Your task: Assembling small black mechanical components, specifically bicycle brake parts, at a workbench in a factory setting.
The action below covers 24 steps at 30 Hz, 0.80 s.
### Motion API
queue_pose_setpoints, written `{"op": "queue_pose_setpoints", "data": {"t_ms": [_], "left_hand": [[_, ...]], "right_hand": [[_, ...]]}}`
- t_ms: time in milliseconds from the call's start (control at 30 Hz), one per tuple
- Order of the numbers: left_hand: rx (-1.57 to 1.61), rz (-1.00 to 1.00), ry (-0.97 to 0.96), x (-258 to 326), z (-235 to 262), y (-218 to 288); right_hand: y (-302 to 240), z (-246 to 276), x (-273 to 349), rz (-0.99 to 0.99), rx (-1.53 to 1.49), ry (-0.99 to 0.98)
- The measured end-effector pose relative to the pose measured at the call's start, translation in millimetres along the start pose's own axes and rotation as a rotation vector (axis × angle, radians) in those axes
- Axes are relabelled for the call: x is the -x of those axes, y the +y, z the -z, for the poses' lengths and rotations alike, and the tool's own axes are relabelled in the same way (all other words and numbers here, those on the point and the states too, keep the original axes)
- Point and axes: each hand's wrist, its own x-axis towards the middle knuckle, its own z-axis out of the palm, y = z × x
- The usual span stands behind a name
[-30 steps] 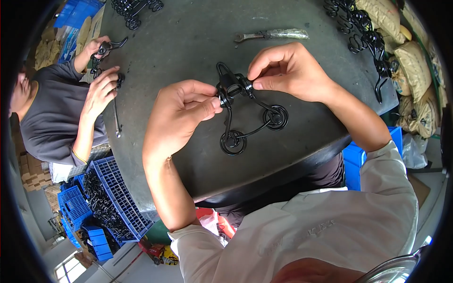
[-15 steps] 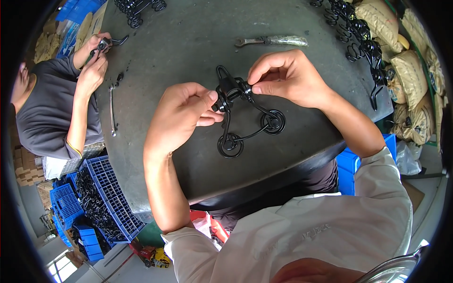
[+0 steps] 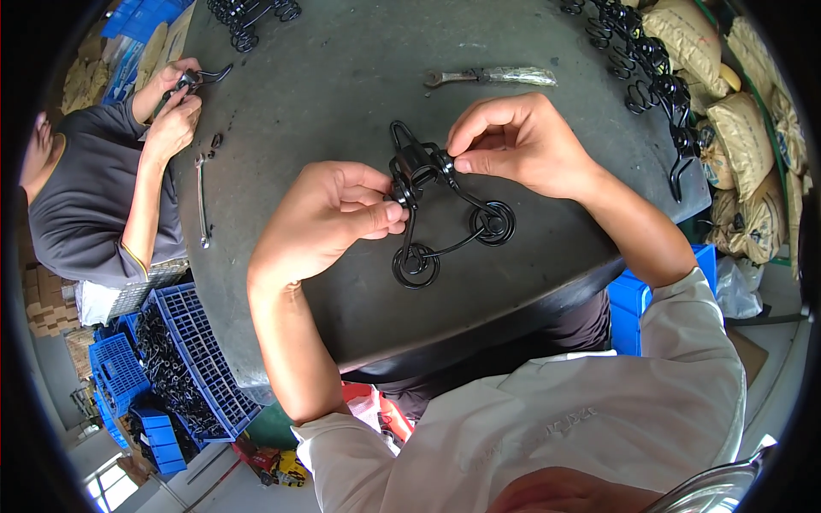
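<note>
A black wire spring frame (image 3: 453, 249) with coiled lower ends and a narrow loop at the top stands over the table in front of me. Across its middle sits a black clamp (image 3: 416, 162). My left hand (image 3: 321, 209) has its thumb and fingertips closed round the clamp's left end, at the round nut (image 3: 402, 195). At the opposite end, my right hand (image 3: 526, 150) pinches the clamp between thumb and forefinger; that end is partly hidden by the fingertips.
An adjustable-looking wrench (image 3: 492, 77) with a wrapped handle lies beyond my hands. Another wrench (image 3: 202, 201) is at the left, near a co-worker's hands (image 3: 175, 115). Black spring frames (image 3: 654, 77) line the right edge. Blue crates (image 3: 205, 359) stand lower left, sacks (image 3: 744, 137) at right.
My left hand has shifted slightly down and left, its thumb now lower beside the clamp's end and its fingers re-placed. My right hand and the frame hardly move.
</note>
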Motion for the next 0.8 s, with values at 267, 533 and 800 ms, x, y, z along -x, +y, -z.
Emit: {"op": "queue_pose_setpoints", "data": {"t_ms": [267,533,800], "left_hand": [[-0.072,0.117,-0.032,-0.9,-1.5,-1.4],[-0.109,0.095,0.034,-2.5,-4.2,3.1],[-0.173,0.061,-0.001,-2.1,1.6,-1.0]], "right_hand": [[0.4,-0.9,0.1,0.010,-0.020,-0.001],[1.2,0.1,0.6,0.006,-0.049,0.013],[2.0,0.3,-1.4,-0.025,-0.040,-0.032]]}}
